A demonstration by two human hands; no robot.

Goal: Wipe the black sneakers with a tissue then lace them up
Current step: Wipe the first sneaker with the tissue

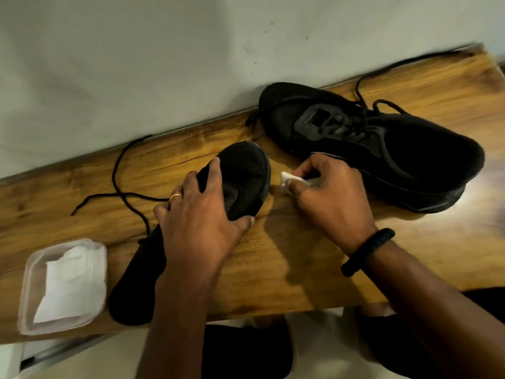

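Note:
A black mesh sneaker (246,173) lies lengthwise on the wooden table (273,255), toe pointing away from me. My left hand (202,214) grips it over the midfoot, thumb on the near side. My right hand (330,195) pinches a small wad of white tissue (287,183) just to the right of the toe, a little apart from the shoe. The second black sneaker (382,143) rests on the table behind my right hand, its lace partly threaded and trailing to the back right. A loose black lace (120,184) trails from the near sneaker to the left.
A clear plastic container (62,285) holding folded white tissue sits at the table's near-left corner. A pale wall runs along the table's far edge. My knees and the floor show below the near edge.

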